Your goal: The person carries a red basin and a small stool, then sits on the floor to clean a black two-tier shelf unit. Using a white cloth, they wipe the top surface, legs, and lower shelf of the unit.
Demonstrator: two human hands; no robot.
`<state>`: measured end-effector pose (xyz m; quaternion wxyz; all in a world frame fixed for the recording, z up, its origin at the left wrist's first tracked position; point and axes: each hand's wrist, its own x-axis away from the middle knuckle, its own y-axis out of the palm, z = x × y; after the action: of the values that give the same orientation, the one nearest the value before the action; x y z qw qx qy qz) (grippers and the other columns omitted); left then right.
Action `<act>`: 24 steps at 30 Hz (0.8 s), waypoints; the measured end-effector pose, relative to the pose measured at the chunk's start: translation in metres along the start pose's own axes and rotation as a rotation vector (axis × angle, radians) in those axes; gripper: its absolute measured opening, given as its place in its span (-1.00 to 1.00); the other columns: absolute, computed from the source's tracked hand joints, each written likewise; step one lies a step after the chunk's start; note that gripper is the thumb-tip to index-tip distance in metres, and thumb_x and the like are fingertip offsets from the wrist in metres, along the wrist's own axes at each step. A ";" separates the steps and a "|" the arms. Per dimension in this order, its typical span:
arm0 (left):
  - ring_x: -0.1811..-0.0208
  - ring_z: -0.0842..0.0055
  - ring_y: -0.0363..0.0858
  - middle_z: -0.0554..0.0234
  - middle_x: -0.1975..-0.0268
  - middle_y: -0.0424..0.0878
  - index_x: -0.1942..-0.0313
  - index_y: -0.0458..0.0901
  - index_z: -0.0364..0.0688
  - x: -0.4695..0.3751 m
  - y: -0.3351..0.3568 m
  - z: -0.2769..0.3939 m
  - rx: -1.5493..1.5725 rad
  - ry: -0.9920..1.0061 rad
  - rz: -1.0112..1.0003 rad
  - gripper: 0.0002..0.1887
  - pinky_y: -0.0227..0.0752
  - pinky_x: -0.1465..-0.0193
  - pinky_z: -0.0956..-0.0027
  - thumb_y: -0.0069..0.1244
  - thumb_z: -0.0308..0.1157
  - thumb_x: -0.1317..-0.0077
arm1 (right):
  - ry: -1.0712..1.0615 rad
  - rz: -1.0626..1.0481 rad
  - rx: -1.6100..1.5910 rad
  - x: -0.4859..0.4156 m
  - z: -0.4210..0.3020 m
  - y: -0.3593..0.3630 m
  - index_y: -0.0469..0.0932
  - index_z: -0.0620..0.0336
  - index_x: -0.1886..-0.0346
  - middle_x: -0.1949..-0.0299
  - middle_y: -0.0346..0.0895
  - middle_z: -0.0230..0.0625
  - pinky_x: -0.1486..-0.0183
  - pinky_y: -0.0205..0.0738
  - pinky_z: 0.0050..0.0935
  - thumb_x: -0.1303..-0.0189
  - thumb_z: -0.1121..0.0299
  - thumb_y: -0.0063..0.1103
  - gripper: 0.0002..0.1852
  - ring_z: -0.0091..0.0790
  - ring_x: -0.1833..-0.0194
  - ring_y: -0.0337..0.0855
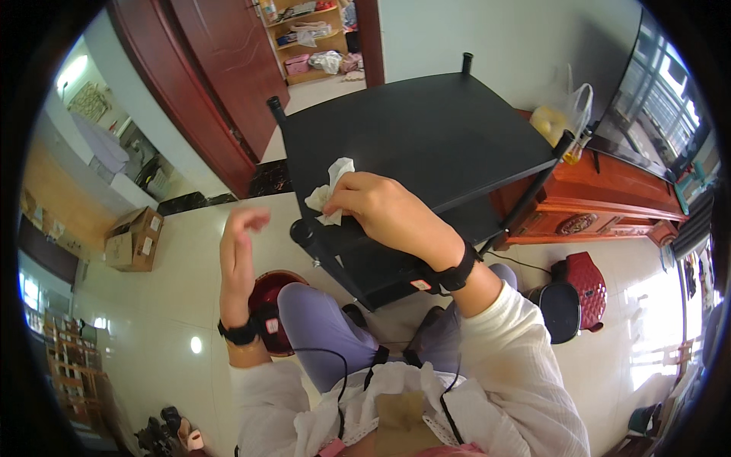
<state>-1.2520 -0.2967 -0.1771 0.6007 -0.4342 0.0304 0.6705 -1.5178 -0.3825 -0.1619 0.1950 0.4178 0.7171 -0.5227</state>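
My right hand [374, 203] grips a crumpled white tissue [337, 177] at the near left corner of a black shelf rack's top board [411, 131]. The tissue appears to touch the board near its left edge. Off to the left of the rack, my left hand [239, 257] is raised in the air, blurred and holding nothing, with its fingers somewhat apart. Black capped posts rise at the rack's corners, the nearest [301, 231] standing between my two hands. A lower shelf [382, 263] is partly hidden by my right arm.
A dark red basin [271, 288] sits on the floor beside my left knee. Right of the rack stand a carved wooden cabinet [594, 200], a television [645, 108] and a plastic bag [562, 117]. Farther left is a cardboard box [134, 240]. A red quilted item [587, 291] lies at right.
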 end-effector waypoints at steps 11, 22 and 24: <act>-0.18 0.37 0.55 0.21 -0.08 0.59 0.03 0.75 -0.18 -0.080 0.032 0.009 0.182 -0.035 -0.682 -0.77 0.42 -0.24 0.31 0.18 -0.35 -0.35 | 0.396 0.014 0.171 0.009 0.027 -0.066 0.62 0.23 0.13 0.08 0.71 -0.11 -0.11 0.58 -0.23 -0.22 0.46 0.30 -0.83 -0.07 -0.07 0.70; 0.14 0.39 0.59 0.19 0.23 0.58 0.23 0.64 -0.23 -0.156 0.020 -0.090 -0.225 -0.012 -0.179 -0.91 0.44 0.01 0.33 0.16 -0.41 -0.36 | 0.317 0.087 0.363 0.020 0.050 -0.053 0.67 0.21 0.12 -0.01 0.65 -0.15 -0.22 0.50 -0.19 -0.21 0.42 0.32 -0.81 -0.08 -0.23 0.56; 0.17 0.46 0.57 0.25 0.26 0.55 0.24 0.64 -0.23 -0.124 0.024 -0.068 0.037 -0.147 -0.343 -0.90 0.44 0.04 0.39 0.19 -0.41 -0.35 | 0.310 0.096 0.367 0.019 0.049 -0.053 0.68 0.20 0.14 0.03 0.67 -0.17 -0.19 0.52 -0.20 -0.22 0.42 0.31 -0.83 -0.08 -0.20 0.58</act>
<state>-1.2467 -0.4382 -0.1546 0.7147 -0.3717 -0.0760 0.5875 -1.5789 -0.4250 -0.1635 0.0280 0.5549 0.6107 -0.5642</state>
